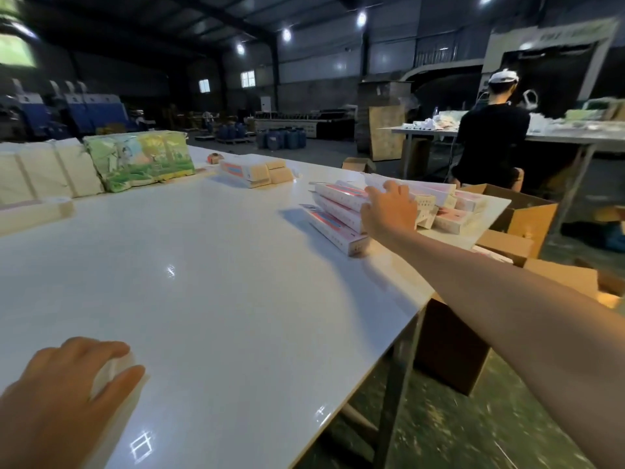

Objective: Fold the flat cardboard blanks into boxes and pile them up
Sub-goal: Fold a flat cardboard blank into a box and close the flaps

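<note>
A pile of folded pink-and-white boxes point(338, 211) lies at the far right of the white table point(220, 265), some of them askew. My right hand point(389, 211) reaches out on a straight arm and rests on this pile with its fingers spread. My left hand point(61, 384) is at the near left edge, where fingers and thumb curl round a blurred white object point(115, 377). I cannot tell what that object is. A stack of flat blanks point(253, 170) lies further back in the middle of the table. Another pale stack point(33, 211) sits at the left edge.
Colourful wrapped bundles point(142, 160) and white bundles point(44, 170) line the table's far left. Open brown cartons point(527, 218) stand on the floor past the table's right edge. A person in black point(490, 137) works at another table behind.
</note>
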A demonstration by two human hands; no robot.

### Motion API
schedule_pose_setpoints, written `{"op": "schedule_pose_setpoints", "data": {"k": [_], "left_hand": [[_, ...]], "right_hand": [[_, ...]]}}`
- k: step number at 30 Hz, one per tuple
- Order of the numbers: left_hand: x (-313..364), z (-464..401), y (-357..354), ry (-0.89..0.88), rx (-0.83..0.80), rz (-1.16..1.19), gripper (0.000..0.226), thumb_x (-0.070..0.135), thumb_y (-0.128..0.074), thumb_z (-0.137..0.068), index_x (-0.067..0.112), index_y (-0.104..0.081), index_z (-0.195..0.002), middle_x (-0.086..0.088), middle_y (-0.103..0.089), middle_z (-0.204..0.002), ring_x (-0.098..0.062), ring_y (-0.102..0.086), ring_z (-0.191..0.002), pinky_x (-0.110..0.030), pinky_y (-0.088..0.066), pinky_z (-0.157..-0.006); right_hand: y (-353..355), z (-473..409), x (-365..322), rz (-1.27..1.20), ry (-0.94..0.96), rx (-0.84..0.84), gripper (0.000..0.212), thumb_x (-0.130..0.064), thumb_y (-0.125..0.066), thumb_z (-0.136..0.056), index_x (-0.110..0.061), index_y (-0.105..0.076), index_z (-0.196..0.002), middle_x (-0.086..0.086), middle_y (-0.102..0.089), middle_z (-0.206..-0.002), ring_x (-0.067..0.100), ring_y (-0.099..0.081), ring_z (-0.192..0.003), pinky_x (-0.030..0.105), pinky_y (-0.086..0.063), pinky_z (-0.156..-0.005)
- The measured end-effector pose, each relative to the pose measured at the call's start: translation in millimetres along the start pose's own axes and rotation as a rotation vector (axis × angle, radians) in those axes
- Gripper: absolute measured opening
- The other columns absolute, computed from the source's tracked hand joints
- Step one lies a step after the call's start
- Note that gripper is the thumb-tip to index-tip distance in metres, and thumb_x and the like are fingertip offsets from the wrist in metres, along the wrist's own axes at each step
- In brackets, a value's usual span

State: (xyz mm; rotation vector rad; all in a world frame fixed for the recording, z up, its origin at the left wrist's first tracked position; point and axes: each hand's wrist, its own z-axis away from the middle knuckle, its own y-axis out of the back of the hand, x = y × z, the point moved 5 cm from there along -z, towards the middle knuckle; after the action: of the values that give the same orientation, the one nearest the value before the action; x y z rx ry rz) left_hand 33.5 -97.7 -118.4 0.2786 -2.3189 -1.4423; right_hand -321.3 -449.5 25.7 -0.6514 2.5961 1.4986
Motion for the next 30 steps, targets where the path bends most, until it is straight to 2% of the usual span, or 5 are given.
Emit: {"op": "schedule_pose_setpoints", "data": {"k": [5,12,16,25,30], "left_hand": [[88,17,69,0.081,0.022,0.087,0.01,0.058,-0.051,-0.077,0.05,-0.049,-0.082,0.019,-0.052,-0.096,-0.01,-0.039,-0.092,-0.037,-0.04,-0.081],[94,19,74,0.133,-0.02,-0.043,0.038,0.053,-0.038,-0.09,0.034,-0.054,-0.119,0.013,-0.048,-0.121,-0.01,-0.038,-0.116,-0.022,-0.031,-0.093],[90,17,67,0.126,-0.006,-0.046,0.034,0.046,-0.046,-0.092,0.032,-0.054,-0.122,0.01,-0.049,-0.124,-0.014,-0.037,-0.117,-0.027,-0.033,-0.094],[92,15,65,0.151,-0.078,-0.023,0.037,0.044,-0.046,-0.092,0.028,-0.054,-0.124,0.002,-0.049,-0.125,-0.019,-0.037,-0.117,-0.034,-0.032,-0.094],[57,17,101,0.387,-0.087,0.18,0.037,0.045,-0.051,-0.091,0.027,-0.055,-0.122,0.002,-0.051,-0.128,-0.018,-0.046,-0.12,-0.036,-0.039,-0.1]], "right_hand": [[28,21,-91,-0.312,0.226,0.083,0.037,-0.026,-0.046,-0.095,-0.021,-0.051,-0.131,0.006,-0.043,-0.14,0.026,-0.035,-0.127,0.044,-0.034,-0.102],[6,135,-226,-0.442,0.707,-0.243,0.027,-0.022,-0.049,-0.093,-0.021,-0.068,-0.112,0.005,-0.062,-0.121,0.026,-0.05,-0.113,0.039,-0.043,-0.094],[-35,178,-232,-0.295,0.818,-0.427,0.028,-0.024,-0.045,-0.095,-0.022,-0.067,-0.112,0.005,-0.059,-0.12,0.028,-0.05,-0.11,0.036,-0.043,-0.089],[-35,180,-227,-0.405,0.834,-0.382,0.022,-0.02,-0.05,-0.09,-0.017,-0.072,-0.091,0.007,-0.064,-0.103,0.032,-0.055,-0.098,0.037,-0.045,-0.08],[-39,177,-225,-0.444,0.845,-0.392,0.021,-0.01,-0.054,-0.088,-0.018,-0.071,-0.079,0.006,-0.065,-0.092,0.032,-0.058,-0.09,0.042,-0.047,-0.078]]}}
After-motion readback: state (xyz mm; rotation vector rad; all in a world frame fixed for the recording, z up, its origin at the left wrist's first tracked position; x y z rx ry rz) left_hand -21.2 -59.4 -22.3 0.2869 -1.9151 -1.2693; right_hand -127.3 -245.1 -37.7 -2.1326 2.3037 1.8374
